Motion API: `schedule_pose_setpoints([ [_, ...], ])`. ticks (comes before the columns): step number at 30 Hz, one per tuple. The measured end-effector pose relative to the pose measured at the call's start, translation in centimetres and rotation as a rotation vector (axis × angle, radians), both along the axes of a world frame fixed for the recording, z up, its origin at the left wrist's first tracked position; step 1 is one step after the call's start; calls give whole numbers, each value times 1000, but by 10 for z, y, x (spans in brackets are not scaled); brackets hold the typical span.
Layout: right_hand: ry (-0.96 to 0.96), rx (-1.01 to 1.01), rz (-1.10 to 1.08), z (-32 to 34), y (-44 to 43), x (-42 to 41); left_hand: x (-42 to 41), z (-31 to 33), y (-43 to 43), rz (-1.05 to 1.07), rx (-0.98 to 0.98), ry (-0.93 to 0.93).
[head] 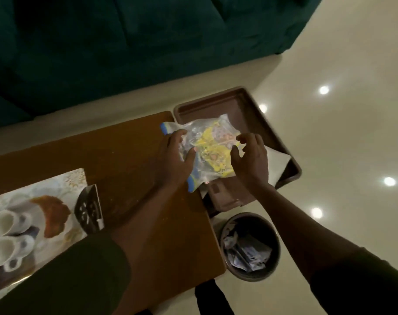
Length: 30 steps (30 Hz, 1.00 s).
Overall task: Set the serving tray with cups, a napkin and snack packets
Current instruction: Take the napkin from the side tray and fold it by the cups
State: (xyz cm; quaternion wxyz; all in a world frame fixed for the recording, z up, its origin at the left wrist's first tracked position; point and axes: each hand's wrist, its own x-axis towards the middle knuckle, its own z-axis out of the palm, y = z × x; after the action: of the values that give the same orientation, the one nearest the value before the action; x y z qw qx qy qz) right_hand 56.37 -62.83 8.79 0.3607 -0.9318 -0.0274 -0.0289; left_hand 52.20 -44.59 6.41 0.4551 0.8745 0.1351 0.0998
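A brown serving tray (243,105) hangs over the right end of the wooden table (116,151). A white napkin (278,162) lies in the tray's right part. Above the tray's left side is a clear zip bag with a blue seal strip, holding yellow snack packets (212,148). My left hand (175,158) grips the bag at its blue-edged left side. My right hand (250,158) hovers at the bag's right edge, fingers curled and apart, with no clear hold. Two white cups (5,235) show on a printed box at the table's left.
The printed box (36,212) with a cup-and-croissant picture lies on the table's left end. A round bin (250,246) with crumpled wrappers stands on the glossy floor just right of the table. A dark green sofa (125,42) fills the far side.
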Motion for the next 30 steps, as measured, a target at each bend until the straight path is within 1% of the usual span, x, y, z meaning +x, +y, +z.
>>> schedule_pose_setpoints([
  [1,19,-6,-33,-2,-18,5,9,2,-14,-19,49,-31],
  [3,60,-33,-104,-7,-51,12,25,5,-42,-59,222,-97],
  [4,84,-52,-148,-10,-67,15,31,5,-57,-85,264,-119],
  [5,111,-69,-191,-13,-79,16,36,6,-69,-116,245,-125],
  [7,166,-87,-270,-22,-103,20,44,3,-98,-182,120,-82],
  [11,266,-94,-381,-41,-132,19,52,-13,-144,-260,-101,205],
  [14,351,-74,-394,-53,-141,15,51,-30,-166,-298,-232,433],
  [17,399,-54,-381,-58,-143,16,49,-45,-180,-340,-327,604],
  [19,409,-27,-379,-60,-143,19,50,-52,-187,-355,-385,686],
  [24,480,15,-328,-65,-137,30,48,-66,-199,-373,-473,750],
  [30,491,23,-349,-73,-130,41,46,-69,-199,-337,-552,677],
])
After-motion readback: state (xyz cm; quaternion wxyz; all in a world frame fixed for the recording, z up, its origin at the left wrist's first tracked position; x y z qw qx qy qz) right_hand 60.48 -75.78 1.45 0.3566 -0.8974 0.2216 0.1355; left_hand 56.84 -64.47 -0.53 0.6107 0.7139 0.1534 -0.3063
